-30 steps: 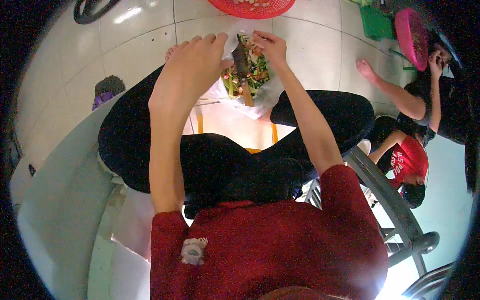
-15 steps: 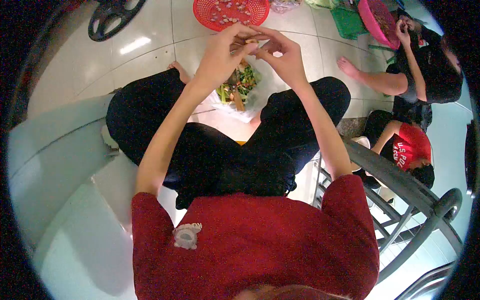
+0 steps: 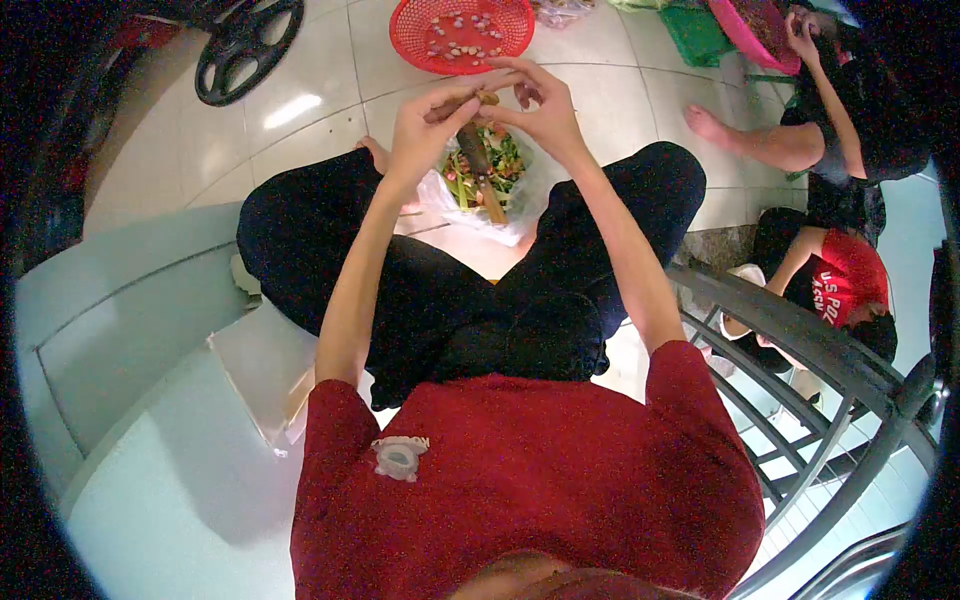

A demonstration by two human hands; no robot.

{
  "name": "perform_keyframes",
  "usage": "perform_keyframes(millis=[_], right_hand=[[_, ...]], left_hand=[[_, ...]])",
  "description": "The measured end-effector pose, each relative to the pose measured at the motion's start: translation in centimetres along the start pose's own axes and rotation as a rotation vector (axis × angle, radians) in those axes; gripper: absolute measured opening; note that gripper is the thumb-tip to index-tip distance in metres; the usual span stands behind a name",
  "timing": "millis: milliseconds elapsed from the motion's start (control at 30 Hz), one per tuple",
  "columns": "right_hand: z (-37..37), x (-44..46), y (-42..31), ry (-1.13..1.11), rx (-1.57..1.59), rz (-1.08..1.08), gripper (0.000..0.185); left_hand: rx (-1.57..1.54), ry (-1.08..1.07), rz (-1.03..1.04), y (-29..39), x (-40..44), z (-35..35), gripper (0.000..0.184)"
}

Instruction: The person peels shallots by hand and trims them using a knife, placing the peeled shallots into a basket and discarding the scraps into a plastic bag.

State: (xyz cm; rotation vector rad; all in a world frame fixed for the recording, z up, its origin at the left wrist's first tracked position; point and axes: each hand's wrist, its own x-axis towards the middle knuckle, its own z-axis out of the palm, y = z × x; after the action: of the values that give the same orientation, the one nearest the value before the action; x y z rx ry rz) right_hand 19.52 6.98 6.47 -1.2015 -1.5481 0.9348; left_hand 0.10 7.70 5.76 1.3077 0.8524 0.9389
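My left hand (image 3: 422, 132) and my right hand (image 3: 540, 112) meet in front of me, just short of the red colander (image 3: 398, 38). A small tan-brown piece (image 3: 487, 98) is pinched between their fingertips; its kind is too small to make out. Both hands are closed at the fingertips, with some right fingers raised. Below them a white plastic bag (image 3: 520, 228) lies open on the floor, filled with green and orange vegetable scraps (image 3: 512, 160). A knife with a dark blade and wooden handle (image 3: 493, 205) rests on the scraps. Several small pale pieces (image 3: 465, 48) sit in the colander.
A black wheel-shaped thing (image 3: 248, 65) stands at upper left. On the right are a metal railing (image 3: 800, 340), a person in black beside a pink basin (image 3: 752, 38), and another person in a red shirt (image 3: 852, 275). A green bag (image 3: 697, 40) lies near the basin.
The view has shifted slightly. My hands have come down a little from the colander's near rim and remain together at the small piece. More of the knife shows beneath them.
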Motion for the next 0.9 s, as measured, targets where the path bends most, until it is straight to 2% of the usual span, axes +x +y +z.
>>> perform_keyframes(millis=[100, 233, 333, 400, 533, 633, 733, 800, 900], right_hand=[[0.3, 0.2, -0.3, 0.057, -0.011, 0.010, 0.063], [0.6, 0.0, 0.8, 0.085, -0.011, -0.032, 0.064], [0.7, 0.1, 1.6, 0.080, -0.060, 0.004, 0.062], [0.6, -0.1, 1.7, -0.006, -0.076, 0.043, 0.062], [0.9, -0.2, 1.8, -0.034, -0.060, 0.008, 0.062], [1.6, -0.3, 2.1, -0.043, -0.162, 0.021, 0.062], [1.8, -0.5, 2.1, -0.130, -0.183, 0.121, 0.065], [1.9, -0.7, 2.0, -0.094, -0.202, 0.142, 0.056], [1.5, -0.4, 1.7, -0.120, -0.250, 0.184, 0.051]], left_hand=[[0.064, 0.019, 0.051, -0.2, 0.8, 0.1, 0.031], [0.039, 0.006, 0.008, -1.0, 1.0, 0.0, 0.032], [0.066, -0.063, 0.006, -1.5, 1.4, -0.5, 0.026], [0.152, -0.066, 0.010, -1.8, 1.3, -0.8, 0.024], [0.271, -0.086, 0.008, -2.9, 1.5, -1.3, 0.022], [0.439, -0.050, -0.042, -2.5, 1.1, -1.2, 0.022], [0.579, -0.050, -0.002, -2.1, 0.7, -0.9, 0.018], [0.747, -0.031, 0.046, -2.0, 0.6, -0.5, 0.015], [0.724, 0.006, 0.152, -1.6, 0.5, -0.2, 0.015]])
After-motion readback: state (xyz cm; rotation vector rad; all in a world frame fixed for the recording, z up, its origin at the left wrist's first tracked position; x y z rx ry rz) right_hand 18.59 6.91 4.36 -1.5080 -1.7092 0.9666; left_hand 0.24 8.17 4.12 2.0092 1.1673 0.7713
